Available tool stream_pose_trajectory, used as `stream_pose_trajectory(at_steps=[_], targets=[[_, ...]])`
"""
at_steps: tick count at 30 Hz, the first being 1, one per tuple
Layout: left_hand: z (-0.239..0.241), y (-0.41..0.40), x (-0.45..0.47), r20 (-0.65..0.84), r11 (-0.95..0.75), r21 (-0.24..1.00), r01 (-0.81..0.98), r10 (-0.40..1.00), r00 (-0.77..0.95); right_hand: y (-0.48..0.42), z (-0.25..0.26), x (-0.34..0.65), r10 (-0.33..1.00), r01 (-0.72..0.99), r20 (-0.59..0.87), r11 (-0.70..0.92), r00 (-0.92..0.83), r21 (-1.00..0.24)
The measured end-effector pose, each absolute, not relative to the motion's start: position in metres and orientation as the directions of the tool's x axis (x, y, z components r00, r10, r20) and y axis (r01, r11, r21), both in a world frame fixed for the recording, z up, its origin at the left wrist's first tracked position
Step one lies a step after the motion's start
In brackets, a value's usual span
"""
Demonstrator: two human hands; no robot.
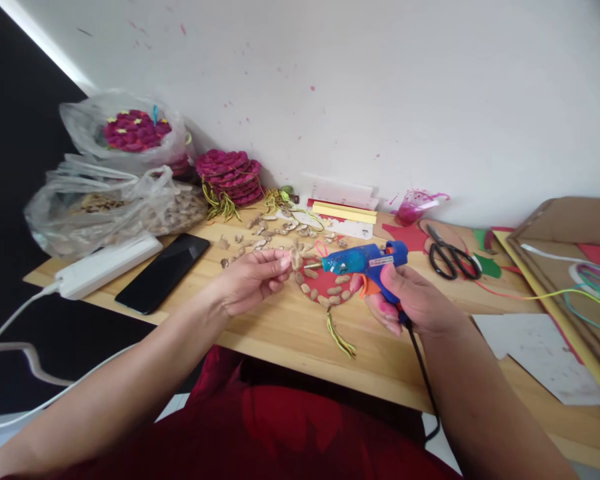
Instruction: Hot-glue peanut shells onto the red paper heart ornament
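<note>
My right hand [410, 300] is wrapped round the grip of a blue glue gun [365, 260], with its black cord trailing down off the table edge. The gun's nozzle points left at a small peanut shell [297, 259] pinched in the fingertips of my left hand [253, 277]. Just beneath them lies a red disc [327, 287] with several shells stuck on it and a yellow-green tassel hanging from it.
Loose shells [270, 233] are scattered on the wooden table [290, 327]. A black phone [164, 272] and a white power strip [107, 265] lie left. Plastic bags [110, 207], magenta discs [230, 175], black scissors [450, 257], and cardboard [570, 267] stand around.
</note>
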State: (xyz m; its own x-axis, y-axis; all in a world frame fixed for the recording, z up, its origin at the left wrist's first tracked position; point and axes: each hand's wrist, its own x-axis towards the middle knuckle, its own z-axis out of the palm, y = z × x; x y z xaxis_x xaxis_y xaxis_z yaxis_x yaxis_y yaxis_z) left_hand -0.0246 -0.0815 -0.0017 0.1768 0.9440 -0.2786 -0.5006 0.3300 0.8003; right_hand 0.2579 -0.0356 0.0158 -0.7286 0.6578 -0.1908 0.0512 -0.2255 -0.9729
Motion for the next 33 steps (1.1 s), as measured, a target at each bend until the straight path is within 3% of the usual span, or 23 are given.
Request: stream_pose_trajectory(at_steps=[7, 12, 14, 17, 21, 25, 28, 33], targets=[[-0.003, -0.086, -0.017, -0.298, 0.332, 0.742, -0.582, 0.942, 0.158, -0.038, 0.015, 0.255, 0.672, 0.094, -0.186, -0.171, -0.717, -0.981], [0.002, -0.089, -0.017, -0.252, 0.276, 0.789, -0.549, 0.960, 0.122, -0.038, 0.016, 0.251, 0.702, 0.167, -0.220, -0.144, -0.678, -0.975], [0.001, -0.092, -0.019, -0.194, 0.191, 0.873, -0.450, 0.980, 0.040, -0.037, 0.016, 0.249, 0.724, 0.178, -0.221, -0.137, -0.654, -0.975], [-0.005, -0.099, -0.023, -0.083, 0.078, 0.995, -0.068, 0.994, -0.068, -0.035, 0.014, 0.245, 0.776, 0.181, -0.201, -0.113, -0.598, -0.977], [-0.014, -0.107, -0.021, 0.078, -0.055, 0.930, 0.365, 0.996, -0.048, -0.035, 0.012, 0.241, 0.850, 0.258, -0.152, -0.020, -0.505, -0.966], [-0.017, -0.107, -0.017, 0.174, -0.148, 0.865, 0.479, 0.985, -0.011, -0.035, 0.007, 0.239, 0.873, 0.421, -0.102, 0.125, -0.477, -0.898], [-0.018, -0.104, -0.016, 0.162, -0.136, 0.848, 0.513, 0.987, -0.007, -0.035, 0.001, 0.236, 0.878, 0.514, -0.061, 0.220, -0.475, -0.829], [-0.022, -0.103, -0.014, 0.099, -0.074, 0.830, 0.553, 0.995, -0.016, -0.036, -0.004, 0.231, 0.879, 0.517, -0.112, 0.166, -0.463, -0.840]])
